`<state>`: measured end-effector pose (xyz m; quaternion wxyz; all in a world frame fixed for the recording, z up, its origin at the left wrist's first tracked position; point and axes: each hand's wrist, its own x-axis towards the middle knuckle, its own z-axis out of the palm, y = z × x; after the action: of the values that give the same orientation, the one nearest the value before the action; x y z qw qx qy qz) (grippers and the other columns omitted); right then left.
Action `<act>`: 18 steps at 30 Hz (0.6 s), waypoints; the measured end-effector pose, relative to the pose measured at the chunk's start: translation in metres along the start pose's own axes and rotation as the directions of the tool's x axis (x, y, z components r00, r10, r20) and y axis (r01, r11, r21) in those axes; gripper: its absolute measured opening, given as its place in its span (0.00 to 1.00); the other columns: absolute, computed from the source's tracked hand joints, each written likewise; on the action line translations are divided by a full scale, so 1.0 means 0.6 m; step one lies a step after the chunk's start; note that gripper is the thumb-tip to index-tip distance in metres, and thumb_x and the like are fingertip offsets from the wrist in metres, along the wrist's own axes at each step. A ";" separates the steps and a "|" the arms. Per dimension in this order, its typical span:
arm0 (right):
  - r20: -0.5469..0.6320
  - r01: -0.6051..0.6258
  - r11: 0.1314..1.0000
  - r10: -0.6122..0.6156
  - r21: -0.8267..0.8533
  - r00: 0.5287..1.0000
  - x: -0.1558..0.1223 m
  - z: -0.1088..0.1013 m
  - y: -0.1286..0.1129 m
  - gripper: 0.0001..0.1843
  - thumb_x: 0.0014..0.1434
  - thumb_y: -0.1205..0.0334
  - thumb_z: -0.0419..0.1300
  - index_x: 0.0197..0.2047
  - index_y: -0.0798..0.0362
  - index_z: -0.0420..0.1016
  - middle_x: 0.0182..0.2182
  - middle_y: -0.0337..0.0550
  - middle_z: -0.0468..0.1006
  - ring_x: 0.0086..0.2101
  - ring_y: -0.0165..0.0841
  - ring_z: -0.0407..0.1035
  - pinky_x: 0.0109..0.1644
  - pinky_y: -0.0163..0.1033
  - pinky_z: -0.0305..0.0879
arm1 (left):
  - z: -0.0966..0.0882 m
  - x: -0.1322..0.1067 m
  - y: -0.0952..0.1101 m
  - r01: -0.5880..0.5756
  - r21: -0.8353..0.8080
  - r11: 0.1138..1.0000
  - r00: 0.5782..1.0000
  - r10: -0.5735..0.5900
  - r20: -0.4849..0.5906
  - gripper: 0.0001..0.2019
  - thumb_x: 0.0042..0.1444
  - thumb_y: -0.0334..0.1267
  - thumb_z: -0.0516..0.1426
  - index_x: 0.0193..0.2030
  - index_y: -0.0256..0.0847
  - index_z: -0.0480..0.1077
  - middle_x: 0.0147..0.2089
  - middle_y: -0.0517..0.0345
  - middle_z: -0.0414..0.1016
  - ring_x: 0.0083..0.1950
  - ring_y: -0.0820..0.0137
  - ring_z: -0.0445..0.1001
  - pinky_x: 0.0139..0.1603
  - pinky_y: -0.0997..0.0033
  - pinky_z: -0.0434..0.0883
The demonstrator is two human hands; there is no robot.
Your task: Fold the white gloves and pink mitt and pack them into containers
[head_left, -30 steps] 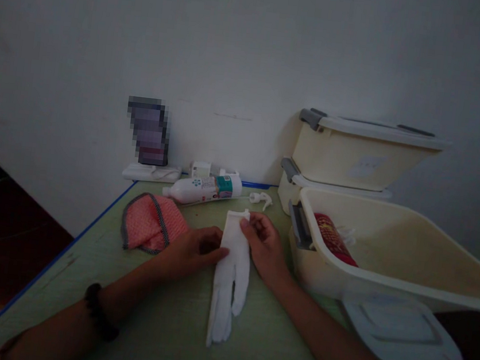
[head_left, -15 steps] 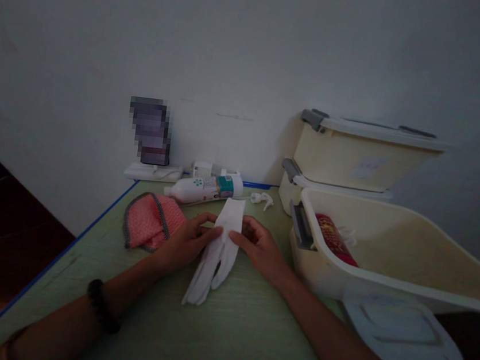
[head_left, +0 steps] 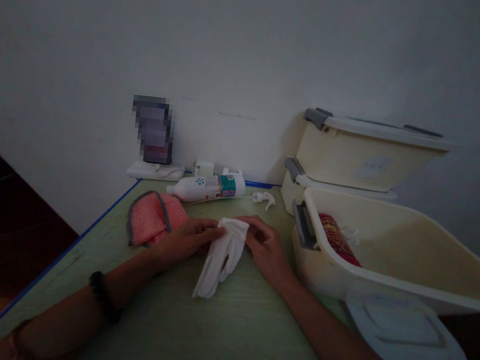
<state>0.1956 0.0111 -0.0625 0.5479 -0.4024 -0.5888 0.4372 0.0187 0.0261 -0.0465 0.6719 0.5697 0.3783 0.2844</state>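
A white glove [head_left: 218, 258] hangs between my two hands over the green table, its fingers pointing down and toward me. My left hand [head_left: 190, 238] pinches its left edge between thumb and fingers. On the opposite edge, my right hand [head_left: 265, 246] grips the glove, with some fingertips hidden behind the fabric. The upper end of the glove is folded over. Just beyond my left hand lies a pink cloth [head_left: 146, 218] with a dark checked border. A white bottle [head_left: 204, 188] with a green label lies on its side behind the hands.
A pump head [head_left: 264, 198] lies right of the bottle. An open cream bin [head_left: 367, 281] on the right holds a red packet [head_left: 339, 240]. Behind it stands a stacked lidded box [head_left: 350, 158]. A phone-like device [head_left: 154, 132] leans on a white power strip [head_left: 156, 171] at the wall.
The cuff end of the glove, upright before, is now folded down between my hands. Both hands have shifted slightly to the right.
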 end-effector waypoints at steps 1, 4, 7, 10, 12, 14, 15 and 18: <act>-0.024 -0.039 0.999 0.040 0.025 0.999 0.000 0.001 -0.001 0.10 0.49 0.60 0.60 0.37 0.51 0.74 0.29 0.39 0.72 0.28 0.29 0.64 0.31 0.35 0.60 | -0.001 -0.001 0.001 0.012 0.014 1.000 0.999 -0.013 0.044 0.11 0.52 0.42 0.57 0.38 0.37 0.71 0.31 0.59 0.75 0.31 0.72 0.72 0.35 0.73 0.67; -0.039 -0.112 0.991 0.115 0.077 0.993 0.001 0.003 -0.003 0.12 0.49 0.55 0.61 0.36 0.52 0.73 0.28 0.38 0.74 0.27 0.30 0.65 0.30 0.36 0.61 | -0.001 -0.002 0.005 0.033 0.050 0.998 0.996 -0.037 0.077 0.10 0.51 0.40 0.59 0.38 0.38 0.71 0.32 0.59 0.77 0.33 0.71 0.74 0.33 0.74 0.67; 0.053 -0.123 0.988 0.118 0.098 0.992 0.000 0.003 -0.005 0.14 0.48 0.55 0.62 0.37 0.52 0.73 0.29 0.38 0.74 0.29 0.30 0.66 0.32 0.36 0.63 | -0.001 0.000 0.003 0.030 0.027 0.999 0.999 -0.030 0.016 0.11 0.50 0.40 0.59 0.38 0.37 0.71 0.32 0.58 0.76 0.31 0.72 0.73 0.32 0.74 0.68; 0.124 -0.141 0.982 0.126 0.123 0.984 -0.001 0.002 -0.005 0.16 0.46 0.56 0.63 0.40 0.51 0.72 0.30 0.38 0.74 0.29 0.30 0.66 0.33 0.36 0.63 | -0.001 0.004 -0.003 0.021 -0.040 0.999 0.999 -0.022 -0.026 0.11 0.50 0.40 0.60 0.38 0.37 0.70 0.32 0.58 0.76 0.31 0.72 0.74 0.34 0.72 0.69; 0.129 -0.121 0.984 0.105 0.127 0.986 -0.001 0.000 -0.003 0.14 0.48 0.57 0.63 0.40 0.50 0.73 0.30 0.38 0.73 0.30 0.30 0.66 0.34 0.37 0.63 | -0.002 0.006 -0.006 0.024 -0.079 0.997 0.999 -0.028 -0.047 0.10 0.49 0.40 0.60 0.37 0.37 0.69 0.32 0.58 0.75 0.32 0.72 0.74 0.34 0.72 0.69; 0.119 -0.056 0.993 0.043 0.103 0.992 0.000 -0.001 0.000 0.10 0.49 0.59 0.62 0.36 0.50 0.75 0.31 0.39 0.71 0.32 0.30 0.65 0.36 0.37 0.62 | -0.003 0.008 -0.009 0.028 -0.109 0.994 0.998 -0.034 -0.049 0.10 0.50 0.40 0.60 0.37 0.37 0.69 0.32 0.58 0.75 0.32 0.72 0.74 0.34 0.72 0.70; 0.115 -0.016 0.996 0.006 0.084 0.993 0.001 -0.002 0.001 0.08 0.49 0.59 0.62 0.34 0.49 0.76 0.31 0.39 0.70 0.34 0.31 0.65 0.37 0.37 0.62 | -0.004 0.008 -0.010 0.029 -0.123 0.992 0.998 -0.034 -0.045 0.10 0.50 0.39 0.60 0.37 0.37 0.68 0.32 0.58 0.76 0.31 0.72 0.74 0.34 0.72 0.70; 0.119 0.070 0.996 -0.076 0.058 0.990 0.002 -0.006 0.008 0.05 0.49 0.62 0.61 0.31 0.47 0.78 0.33 0.40 0.68 0.37 0.31 0.64 0.39 0.38 0.61 | -0.006 0.009 -0.011 0.026 -0.194 0.981 0.999 -0.034 -0.038 0.09 0.50 0.37 0.60 0.38 0.37 0.68 0.32 0.58 0.76 0.31 0.73 0.74 0.34 0.73 0.69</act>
<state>0.1992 0.0139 -0.0664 0.5374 -0.3385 -0.6235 0.4560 0.0185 0.0313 -0.0540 0.7201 0.4901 0.3712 0.3215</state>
